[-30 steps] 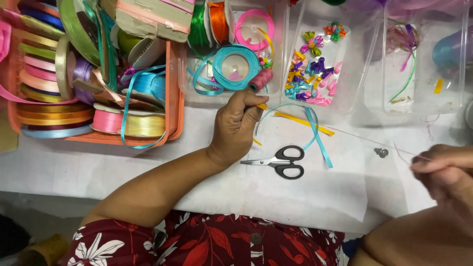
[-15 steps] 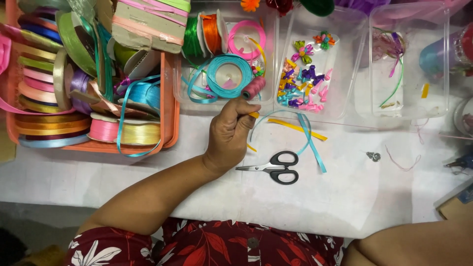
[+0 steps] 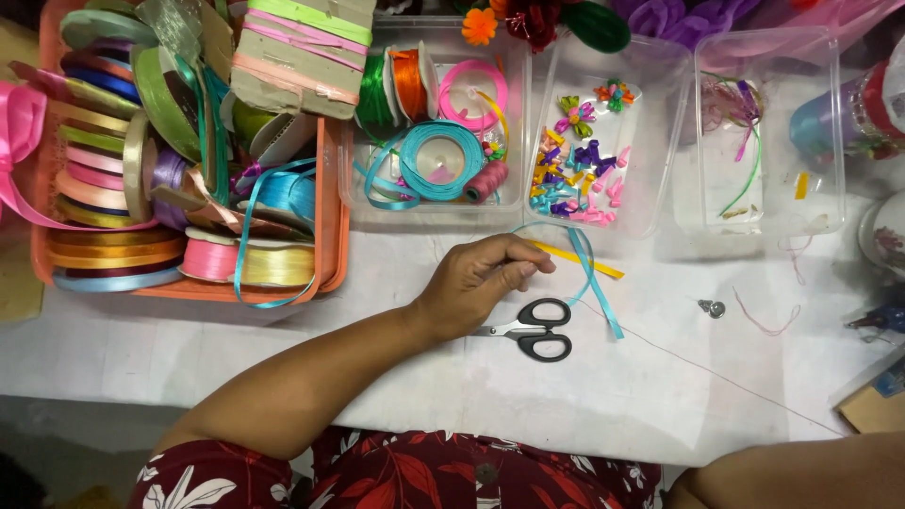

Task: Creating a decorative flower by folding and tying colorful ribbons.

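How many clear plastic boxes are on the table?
3. One box holds ribbon spools, beside the orange basket; one holds small bows; one is further right. Others may be out of view.

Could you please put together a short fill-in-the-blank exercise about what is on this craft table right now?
1. The left hand pinches ribbon strips just above the black-handled ____.
2. The ribbon rolls at the left sit in an ____ plastic basket.
3. The light blue ribbon strip crosses a ____ ribbon strip on the table.
4. The right hand is ____ of view.

Missing words: scissors; orange; yellow; out
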